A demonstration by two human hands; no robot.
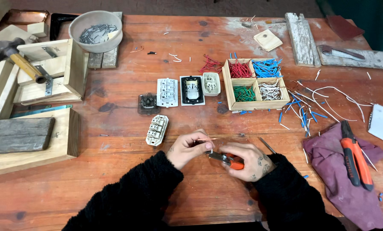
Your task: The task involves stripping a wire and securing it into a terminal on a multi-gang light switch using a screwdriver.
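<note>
My left hand (187, 147) pinches a short thin wire piece (205, 139) near the table's front middle. My right hand (249, 160) grips a small pair of orange-handled pliers (230, 159), whose jaws meet the wire between the two hands. A white terminal block (156, 129) lies just left of my left hand. Behind the hands lie a dark socket insert (148, 104), a white switch module (167, 92), a black-framed module (192, 90) and a small white socket (211, 83).
A wooden four-compartment box (255, 105) holds red, blue, green and white wire pieces. Loose wires (311, 107) lie to its right. A purple cloth (337, 171) carries an orange-and-black tool (354, 159). A bowl of nails (96, 31), a hammer (18, 57) and wooden blocks stand at left.
</note>
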